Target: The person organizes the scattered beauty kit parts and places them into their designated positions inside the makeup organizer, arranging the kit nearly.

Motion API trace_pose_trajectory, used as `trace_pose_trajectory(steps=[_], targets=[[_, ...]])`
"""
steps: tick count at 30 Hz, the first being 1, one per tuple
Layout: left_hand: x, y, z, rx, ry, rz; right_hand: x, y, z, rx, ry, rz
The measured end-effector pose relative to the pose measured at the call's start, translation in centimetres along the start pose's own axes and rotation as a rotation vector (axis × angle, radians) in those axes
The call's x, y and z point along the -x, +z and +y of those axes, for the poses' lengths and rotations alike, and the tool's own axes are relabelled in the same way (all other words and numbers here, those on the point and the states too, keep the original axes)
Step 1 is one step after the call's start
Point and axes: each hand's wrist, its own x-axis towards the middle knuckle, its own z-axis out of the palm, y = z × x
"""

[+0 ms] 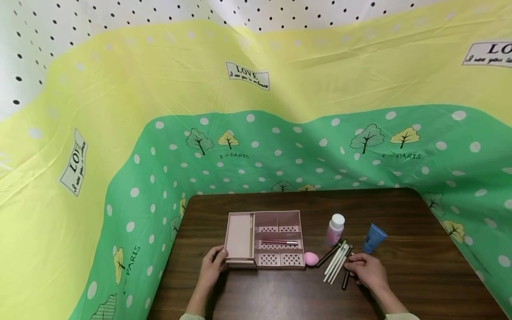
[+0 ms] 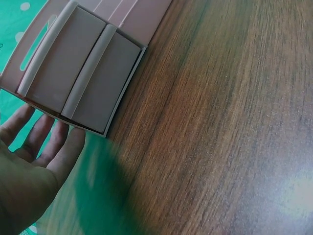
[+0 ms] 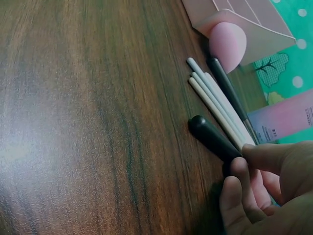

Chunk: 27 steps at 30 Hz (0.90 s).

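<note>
My left hand [image 1: 212, 265] rests its fingertips against the left side of a pink desktop organizer [image 1: 240, 235], by its two front drawers [image 2: 105, 73]. With thumb and index finger, my right hand [image 1: 369, 270] pinches a thick black-handled makeup brush [image 3: 212, 137]; the fingers hide its other end in the right wrist view. Beside it lie several white-handled brushes [image 3: 208, 90], and beyond them another slim black-handled brush [image 3: 227, 88]. A pink egg-shaped makeup sponge [image 1: 311, 258] sits at the organizer's right front corner.
Behind the brushes stands a pink bottle [image 1: 335, 232] with a white cap, and a blue tube [image 1: 374, 239] is to its right. The organizer holds a gold-handled brush [image 1: 251, 235] and slim reddish sticks [image 1: 279, 242]. A patterned curtain [image 1: 280, 151] surrounds the dark wooden table [image 1: 272, 298].
</note>
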Motion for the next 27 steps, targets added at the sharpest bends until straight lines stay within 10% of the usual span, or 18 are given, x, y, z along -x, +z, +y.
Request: trace_pose_trajectory(steps=[27], targets=[[-0.36, -0.3, -0.47, 0.001, -0.01, -0.012, -0.36, -0.07, -0.81, 0.108, 0.071, -0.035]])
